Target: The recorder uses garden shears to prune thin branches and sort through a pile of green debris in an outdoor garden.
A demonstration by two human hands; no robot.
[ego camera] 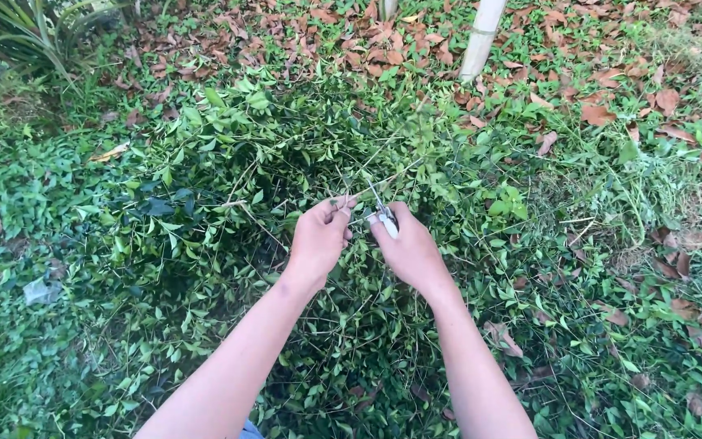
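Note:
Both my hands reach out over a low green shrub with thin stems and small leaves. My left hand is closed on a thin pale stem that runs up to the right. My right hand grips small pruning shears with pale handles and metal blades, which point up at that stem just beside my left fingers. The two hands almost touch.
Dry brown leaves cover the ground beyond the shrub. A pale thin trunk stands at the top centre. A long-bladed plant grows at the top left. Grass and scattered leaves lie to the right.

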